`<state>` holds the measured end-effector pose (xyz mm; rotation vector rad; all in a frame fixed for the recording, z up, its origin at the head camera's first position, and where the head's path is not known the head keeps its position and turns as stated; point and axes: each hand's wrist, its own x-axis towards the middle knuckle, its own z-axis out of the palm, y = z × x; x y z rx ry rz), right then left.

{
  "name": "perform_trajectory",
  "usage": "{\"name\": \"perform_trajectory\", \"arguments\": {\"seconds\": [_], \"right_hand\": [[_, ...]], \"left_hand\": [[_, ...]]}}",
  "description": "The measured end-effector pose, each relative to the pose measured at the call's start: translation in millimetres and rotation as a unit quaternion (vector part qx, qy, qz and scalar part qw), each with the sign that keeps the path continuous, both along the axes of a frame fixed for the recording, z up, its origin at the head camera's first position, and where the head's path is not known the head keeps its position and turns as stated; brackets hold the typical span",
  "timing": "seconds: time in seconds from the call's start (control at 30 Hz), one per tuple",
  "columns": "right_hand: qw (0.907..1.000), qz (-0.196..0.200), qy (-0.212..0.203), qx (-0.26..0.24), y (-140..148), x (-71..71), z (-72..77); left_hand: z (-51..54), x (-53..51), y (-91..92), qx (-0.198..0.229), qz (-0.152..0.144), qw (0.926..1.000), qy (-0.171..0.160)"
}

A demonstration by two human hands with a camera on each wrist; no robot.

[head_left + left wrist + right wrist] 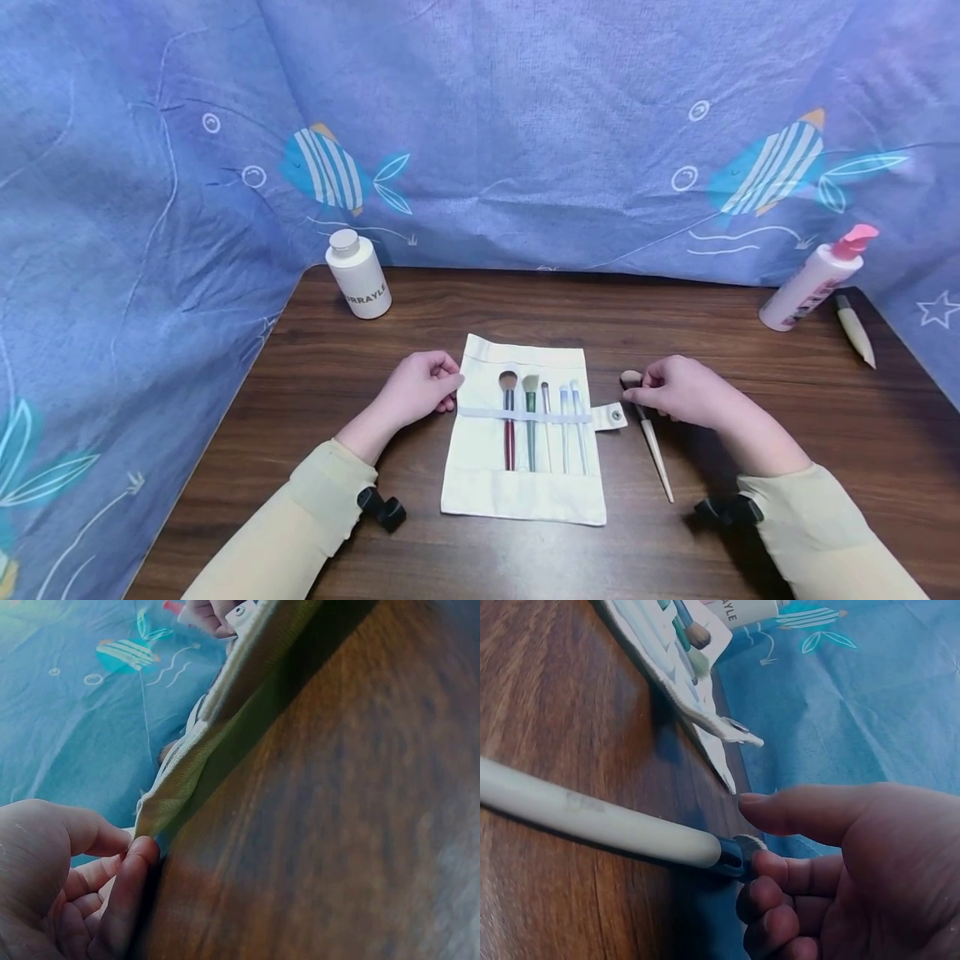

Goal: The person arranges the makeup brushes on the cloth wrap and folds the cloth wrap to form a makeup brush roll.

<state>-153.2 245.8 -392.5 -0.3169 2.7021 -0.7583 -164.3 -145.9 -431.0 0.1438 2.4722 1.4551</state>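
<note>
Thumb and forefinger of the left hand point(420, 387) pinch the left edge of a white brush case point(517, 500), which lies unrolled on the dark wood-grain table point(420, 554); the left wrist view shows that edge caught between the two fingertips. Five brushes lie side by side in the case under a pale elastic band point(480, 412), bristles toward the back: a red-handled brush point(510, 446), a green-handled brush point(532, 437), a thin brush point(548, 442) and two pale blue brushes point(566, 433). A snap tab point(607, 417) sticks out from the right edge. Just beyond it, a loose brush point(655, 450) with a cream handle lies slantwise on the table, its bristle end at the fingers of the right hand point(678, 390). The right grip is narrow rather than wide, thumb apart from the curled fingers with a small gap between; whether a fingertip touches the bristles I cannot tell. Farther back, a white bottle point(360, 279) stands at left, and at right a pump bottle point(806, 287) with a pink top stands near a cream pointed object point(855, 329). Blue fish-printed cloth point(525, 167) hangs behind the table.
</note>
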Motion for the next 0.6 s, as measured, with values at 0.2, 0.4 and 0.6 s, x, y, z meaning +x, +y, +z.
{"name": "perform_trajectory", "arguments": {"seconds": [0.2,0.4,0.6], "right_hand": [[0.9999,0.003,0.002,0.012,1.2,-1.3,-2.9],[0.9997,0.008,0.009,0.019,0.1,-0.6,-5.9],[0.9992,0.005,0.015,0.036,-2.3,-0.5,-7.3]], "left_hand": [[0.7,-0.4,-0.2,0.000,0.001,1.0000,-0.003],[1.6,-0.5,-0.1,-0.002,0.001,1.0000,-0.001],[0.4,-0.8,-0.1,-0.004,0.001,1.0000,0.000]]}}
